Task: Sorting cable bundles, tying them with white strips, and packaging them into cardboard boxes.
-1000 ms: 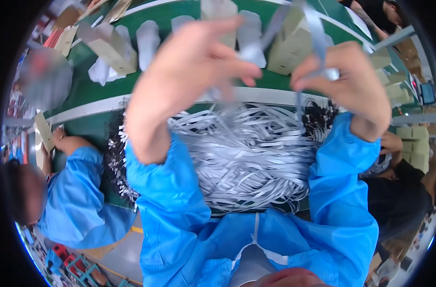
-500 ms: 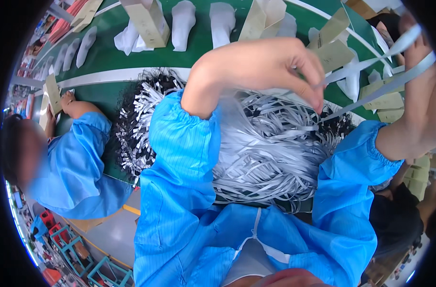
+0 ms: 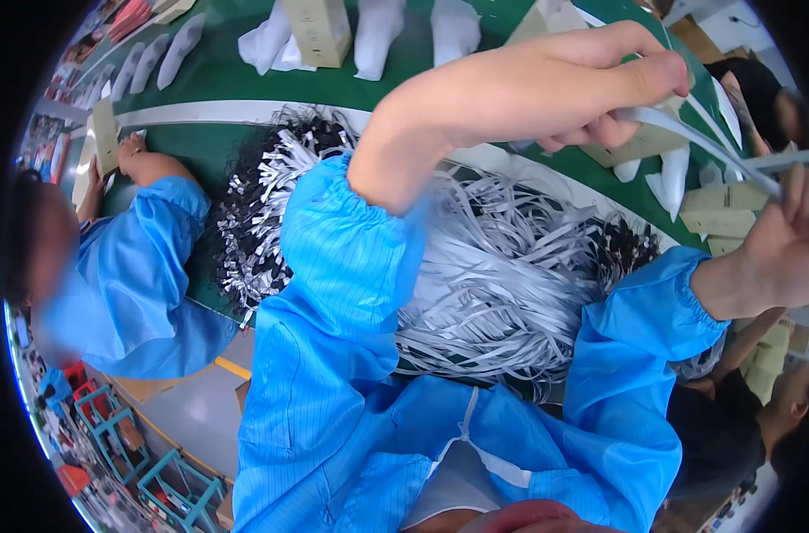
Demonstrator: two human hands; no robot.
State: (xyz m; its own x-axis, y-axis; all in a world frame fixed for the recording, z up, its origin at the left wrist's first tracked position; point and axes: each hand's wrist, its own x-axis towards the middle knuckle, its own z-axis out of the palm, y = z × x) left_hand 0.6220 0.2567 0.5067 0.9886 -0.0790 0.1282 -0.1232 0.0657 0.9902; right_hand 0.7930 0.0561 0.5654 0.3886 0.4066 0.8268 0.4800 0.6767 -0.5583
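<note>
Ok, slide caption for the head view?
Left hand and right hand hold a flat grey strap; heaped straps lie on a green table.

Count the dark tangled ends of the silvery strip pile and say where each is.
2: a dark tangle at the left end, beside the left sleeve; a smaller-looking dark tangle at the right end, above the right sleeve. The sleeves may hide more.

The head-worn fisheye looks down from close by, desk [image 3: 184, 149] across upper frame, jacket [image 3: 529, 431] lower centre.
</note>
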